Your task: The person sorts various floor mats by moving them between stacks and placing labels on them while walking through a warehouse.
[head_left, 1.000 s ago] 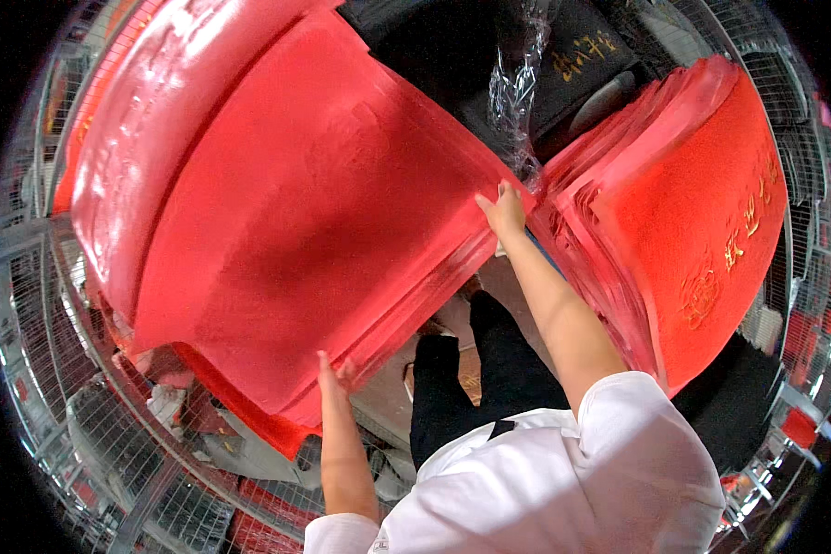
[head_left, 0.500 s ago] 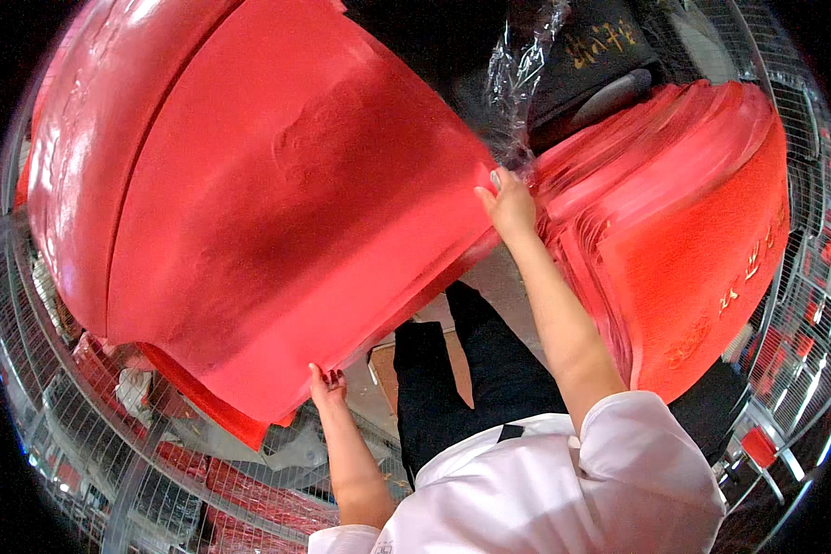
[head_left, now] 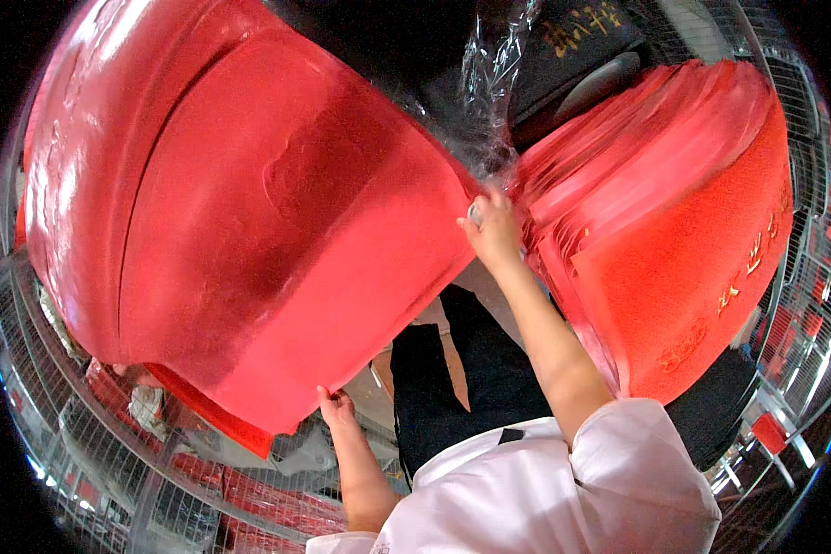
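Pinching the near edge of the red mat (head_left: 277,249) between the fingers of our left hand (head_left: 338,407), we have it spread before us, beyond both hands. Our right hand (head_left: 493,228) curls at its right corner; the fingertips are hidden, so we cannot tell how they close. A red stack (head_left: 702,249) stands just beside that hand, clear plastic (head_left: 492,88) just beyond; open room shows above our black trousers (head_left: 427,388).
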`<state>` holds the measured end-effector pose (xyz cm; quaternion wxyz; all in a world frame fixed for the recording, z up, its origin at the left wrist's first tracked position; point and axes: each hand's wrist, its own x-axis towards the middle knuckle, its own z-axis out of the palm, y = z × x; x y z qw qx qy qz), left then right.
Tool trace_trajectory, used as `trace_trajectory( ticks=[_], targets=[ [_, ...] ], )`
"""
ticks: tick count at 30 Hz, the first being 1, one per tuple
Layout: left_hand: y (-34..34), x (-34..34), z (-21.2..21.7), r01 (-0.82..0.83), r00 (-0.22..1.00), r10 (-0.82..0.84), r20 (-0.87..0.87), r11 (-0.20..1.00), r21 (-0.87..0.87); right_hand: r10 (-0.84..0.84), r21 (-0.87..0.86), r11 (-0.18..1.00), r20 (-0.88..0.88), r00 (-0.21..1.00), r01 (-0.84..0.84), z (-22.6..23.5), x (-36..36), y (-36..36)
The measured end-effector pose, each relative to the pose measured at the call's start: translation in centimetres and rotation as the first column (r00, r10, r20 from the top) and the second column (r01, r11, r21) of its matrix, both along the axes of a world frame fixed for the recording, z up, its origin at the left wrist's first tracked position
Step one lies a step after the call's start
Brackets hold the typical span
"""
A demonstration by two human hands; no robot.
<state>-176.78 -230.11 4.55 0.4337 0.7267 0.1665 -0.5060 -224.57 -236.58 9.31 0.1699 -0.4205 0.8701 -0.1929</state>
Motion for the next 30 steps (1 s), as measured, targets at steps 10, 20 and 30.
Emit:
trace_trajectory(
  ticks=[10,20,30],
  targets=[
    [-0.2,-0.8,-0.7,0.013,1.000,-0.013,0.013,1.000,-0.014,0.089,0.023,0.996,-0.007,0.996,-0.089,3.0,-0.1,-1.0],
    [-0.8,-11.5,1.6,-0.315,0.941,0.278,-0.196,0.928,-0.197,0.185,-0.047,0.940,0.903,0.388,-0.338,18.2,4.7,-3.1],
    [14.8,-4.2,15.4,-0.140,0.569,0.393,0.722,0.912,-0.386,0.410,-0.276,0.873,0.861,0.301,-0.402,38.2,14.6,9.6]
  ],
)
